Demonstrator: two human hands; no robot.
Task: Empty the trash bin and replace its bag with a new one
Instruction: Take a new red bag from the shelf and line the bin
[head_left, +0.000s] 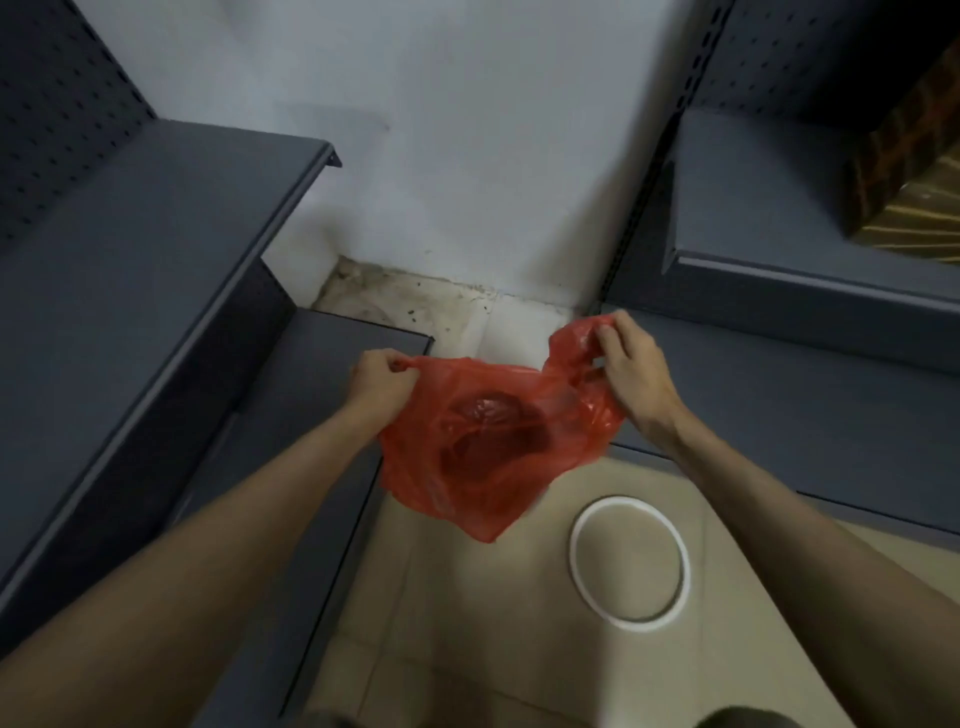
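The red bag (483, 441) hangs in the air between the two hands, stretched left to right, something dark inside. The left hand (382, 387) pinches one handle and the right hand (631, 366) pinches the other, both equally near. Below and right lies a white ring (628, 564) on the floor (467, 623), grey shelves (156, 249) on both sides.

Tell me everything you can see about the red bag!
The red bag is thin, crinkly, see-through plastic with loop handles. It is held up in the air above the tiled floor, between grey shelves. The left hand grips one handle and the right hand pinches the other, pulling the top apart. Something dark and rounded shows through its middle, too blurry to name. Its bottom corner hangs down near a white ring on the floor.
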